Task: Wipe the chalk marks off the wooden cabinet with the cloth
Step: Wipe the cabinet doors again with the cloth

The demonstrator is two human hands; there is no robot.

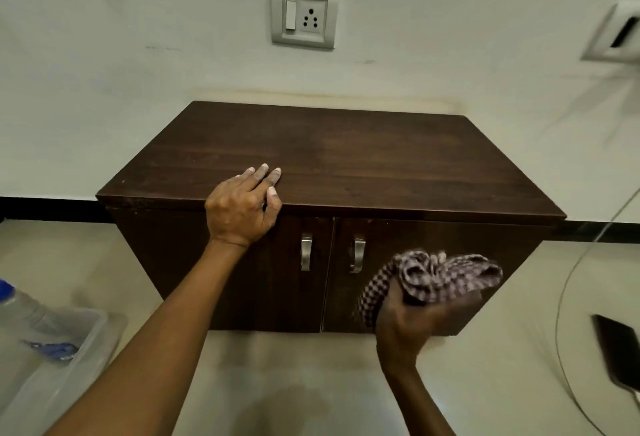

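Light: dim and even, casting soft shadows on the floor (pixel 311 383).
Blur: smearing the checked cloth (pixel 440 279) and right hand (pixel 412 328).
Edges: wide-angle lens bending the cabinet (pixel 346 158) outline.

The cabinet (pixel 346 158) top lies bare across the centre and right of the frame, with only the left hand (pixel 242 207) resting on its front edge at centre left. Two door handles (pixel 306 250) jut out below. A plastic bin (pixel 69 359) fills the lower left; a cable (pixel 568 297) curves down the right
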